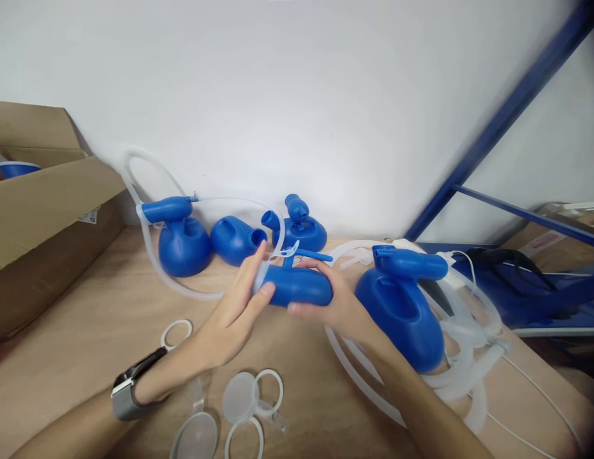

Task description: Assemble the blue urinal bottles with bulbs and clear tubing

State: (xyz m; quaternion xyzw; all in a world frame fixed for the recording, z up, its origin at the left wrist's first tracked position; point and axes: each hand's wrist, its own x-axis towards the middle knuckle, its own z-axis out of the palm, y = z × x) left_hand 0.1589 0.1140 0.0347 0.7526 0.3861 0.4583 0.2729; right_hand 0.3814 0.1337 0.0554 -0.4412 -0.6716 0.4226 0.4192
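Note:
Both hands hold a blue plastic tube-shaped piece point(301, 286) above the table, lying sideways. My left hand point(239, 312) closes on its left end, at a translucent cap or collar point(261, 276). My right hand point(337, 299) wraps round its right end. From its upper side a short neck and a thin blue spout point(313, 255) stick out, with a clear looped strap point(289, 250) beside them. Behind the hands stand a blue bottle with a wide opening point(234, 241) and another blue bottle with a fitted top point(306, 233).
A blue bottle with a hose point(184, 248) stands back left, beside a cardboard box point(52, 191). Another blue bottle point(402, 319) and coiled clear tubing point(469, 357) lie right. Translucent lids point(240, 396) and rings point(176, 333) lie in front. A blue metal frame point(507, 115) rises at right.

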